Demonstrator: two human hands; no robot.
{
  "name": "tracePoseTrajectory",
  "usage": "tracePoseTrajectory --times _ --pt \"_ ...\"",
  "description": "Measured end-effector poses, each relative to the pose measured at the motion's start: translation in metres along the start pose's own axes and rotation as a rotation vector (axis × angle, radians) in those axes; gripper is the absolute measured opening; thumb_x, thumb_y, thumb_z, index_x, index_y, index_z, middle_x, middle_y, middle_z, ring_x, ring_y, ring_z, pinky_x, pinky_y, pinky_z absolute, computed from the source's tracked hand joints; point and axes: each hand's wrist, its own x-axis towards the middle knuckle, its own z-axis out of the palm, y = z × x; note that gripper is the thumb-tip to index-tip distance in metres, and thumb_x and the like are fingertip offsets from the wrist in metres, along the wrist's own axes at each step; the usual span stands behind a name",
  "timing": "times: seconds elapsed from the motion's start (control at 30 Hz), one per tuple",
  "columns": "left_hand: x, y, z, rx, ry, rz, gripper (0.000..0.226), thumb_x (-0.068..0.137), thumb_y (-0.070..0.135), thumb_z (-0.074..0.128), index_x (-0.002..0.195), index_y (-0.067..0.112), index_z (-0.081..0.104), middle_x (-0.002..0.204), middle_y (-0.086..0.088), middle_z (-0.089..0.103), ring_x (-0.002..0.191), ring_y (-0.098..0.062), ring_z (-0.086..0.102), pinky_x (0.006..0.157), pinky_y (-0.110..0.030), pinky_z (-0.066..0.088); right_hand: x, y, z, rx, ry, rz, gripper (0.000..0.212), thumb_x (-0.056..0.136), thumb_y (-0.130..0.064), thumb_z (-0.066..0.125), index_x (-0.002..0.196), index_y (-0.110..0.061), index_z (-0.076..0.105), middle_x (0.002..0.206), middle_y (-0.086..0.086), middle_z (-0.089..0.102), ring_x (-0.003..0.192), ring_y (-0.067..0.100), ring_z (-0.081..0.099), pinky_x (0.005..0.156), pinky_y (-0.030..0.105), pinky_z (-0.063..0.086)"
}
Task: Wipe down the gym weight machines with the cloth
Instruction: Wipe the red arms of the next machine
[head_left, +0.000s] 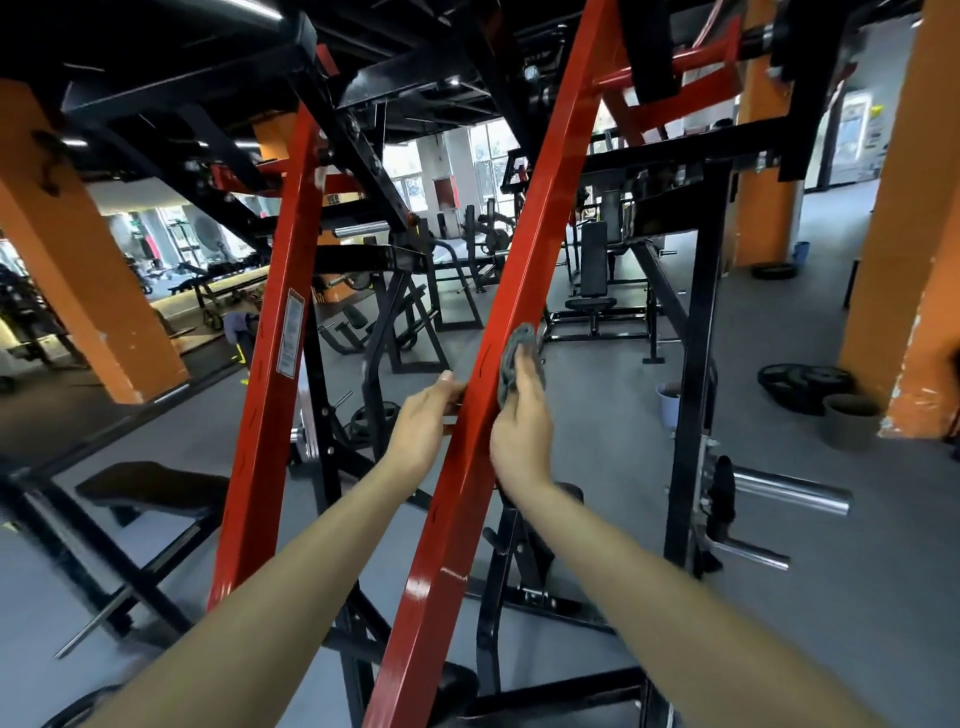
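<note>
A long red steel beam (524, 244) of the weight machine slants from the bottom centre up to the top right. My right hand (522, 423) presses a bunched grey cloth (514, 358) against the beam's right face, about halfway up. My left hand (423, 423) holds the beam's left edge at the same height, its fingertips hidden behind the metal. A second red beam (275, 353) with a white label slants up on the left.
Black machine frames surround me: a padded seat (150, 488) low on the left and a chrome plate peg (789, 493) on the right upright. Weight plates (802, 382) and a grey bucket (852, 421) lie by the orange pillar (904, 260) at right. Grey floor stretches beyond.
</note>
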Motion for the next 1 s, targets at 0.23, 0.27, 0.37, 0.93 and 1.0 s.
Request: tracePoseTrajectory --times 0.23,0.27,0.37,0.93,1.0 --pt "-0.025 -0.013 0.000 0.086 0.024 -0.015 0.048 0.111 0.048 0.034 0.087 0.037 0.075 0.095 0.012 0.078 0.099 -0.001 0.068 0.105 -0.041 0.047 -0.153 0.017 0.005 -0.083 -0.166 -0.005 0.070 0.111 -0.012 0.040 0.162 -0.051 0.011 0.166 -0.037 0.008 0.147 -0.020 0.013 0.114 0.008 0.029" --pt "-0.029 -0.014 0.001 0.087 0.021 -0.017 0.049 0.111 0.048 0.033 0.088 0.037 0.075 0.095 0.012 0.077 0.099 0.001 0.068 0.106 -0.040 0.046 -0.146 0.016 0.003 -0.083 -0.162 -0.001 0.069 0.110 -0.012 0.040 0.162 -0.048 0.014 0.167 -0.032 0.011 0.145 -0.022 0.012 0.109 0.001 0.026" --pt "-0.040 -0.017 -0.001 0.073 0.017 -0.040 0.046 0.111 0.047 0.034 0.092 0.035 0.074 0.102 0.009 0.076 0.105 -0.003 0.067 0.109 -0.042 0.047 -0.083 0.010 -0.002 -0.098 -0.072 -0.006 0.065 0.110 -0.011 0.042 0.164 -0.039 0.020 0.170 -0.017 0.021 0.148 -0.011 0.025 0.113 0.009 0.027" --pt "-0.055 -0.029 -0.007 0.114 0.177 -0.163 0.060 0.090 0.077 0.042 0.091 0.030 0.079 0.091 0.008 0.078 0.094 -0.016 0.073 0.098 -0.049 0.055 -0.155 0.022 -0.004 -0.130 -0.199 0.029 0.064 0.110 -0.012 0.041 0.165 -0.033 0.016 0.170 -0.022 0.011 0.155 -0.003 0.012 0.128 0.031 0.024" --pt "-0.056 -0.028 -0.010 0.103 0.173 -0.183 0.058 0.091 0.075 0.045 0.090 0.029 0.079 0.088 0.009 0.079 0.091 -0.016 0.074 0.096 -0.048 0.057 -0.113 0.015 -0.005 -0.144 -0.155 0.069 0.062 0.110 -0.011 0.043 0.165 -0.027 0.021 0.171 -0.013 0.019 0.156 0.006 0.020 0.127 0.032 0.027"
